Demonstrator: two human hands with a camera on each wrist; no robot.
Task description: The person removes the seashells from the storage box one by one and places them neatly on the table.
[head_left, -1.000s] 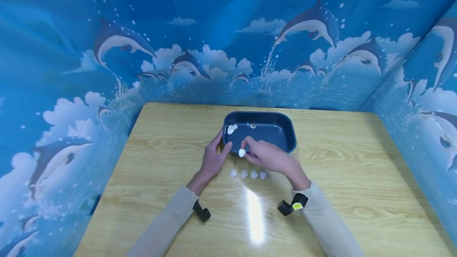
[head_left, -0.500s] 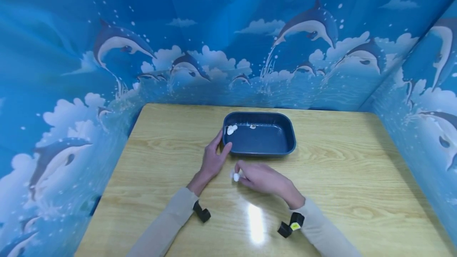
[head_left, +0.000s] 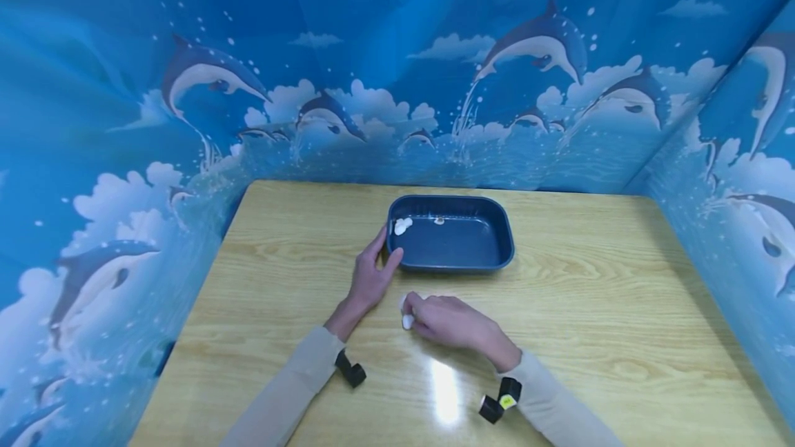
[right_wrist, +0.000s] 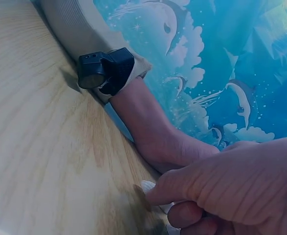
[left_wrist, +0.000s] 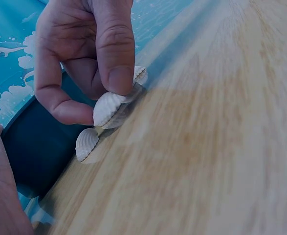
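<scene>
In the head view my right hand (head_left: 450, 323) pinches a white ribbed seashell (head_left: 407, 322) between thumb and finger, just above or on the table. The left wrist view shows this seashell (left_wrist: 107, 108) at the thumb tip, tilted, with another shell (left_wrist: 87, 144) lying beside it and one more (left_wrist: 141, 74) behind the thumb. Most of the row of shells on the table is hidden by the right hand. My left hand (head_left: 370, 281) rests against the near left corner of a dark blue basin (head_left: 456, 268), its fingers and thumb fairly straight along the corner.
Inside the basin, several white shells (head_left: 403, 225) cluster at the left, and a small shell-like piece (head_left: 439, 221) lies near the back wall. The wooden table (head_left: 590, 295) ends at a blue dolphin-print curtain (head_left: 385, 74) at the back and sides.
My right hand has moved with the pinched seashell from the basin's front rim down toward the table, over and in front of the row of shells. The left hand stays at the basin.
</scene>
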